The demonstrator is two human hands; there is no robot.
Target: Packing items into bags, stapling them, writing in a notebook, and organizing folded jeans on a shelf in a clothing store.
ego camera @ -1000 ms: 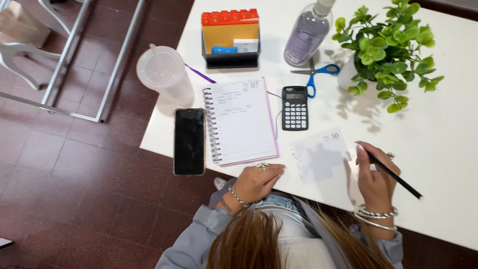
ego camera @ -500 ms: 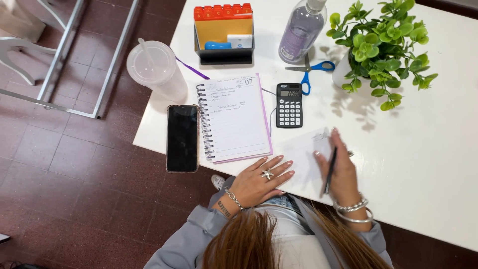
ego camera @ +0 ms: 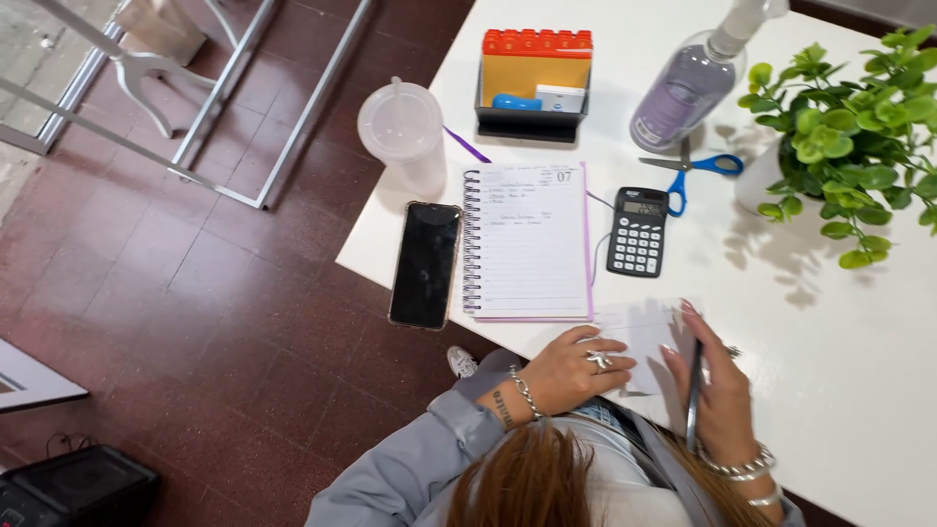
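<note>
My left hand (ego camera: 576, 371) lies curled, knuckles up, at six o'clock; my right hand (ego camera: 717, 385), at four o'clock, pinches closed.

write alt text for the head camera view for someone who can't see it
Seen from above, a person at a white table presses a small slip of paper flat with the left hand while the right hand holds a dark pen over it. Beyond lie a spiral notebook, black phone, calculator, blue scissors and a potted plant.
</note>
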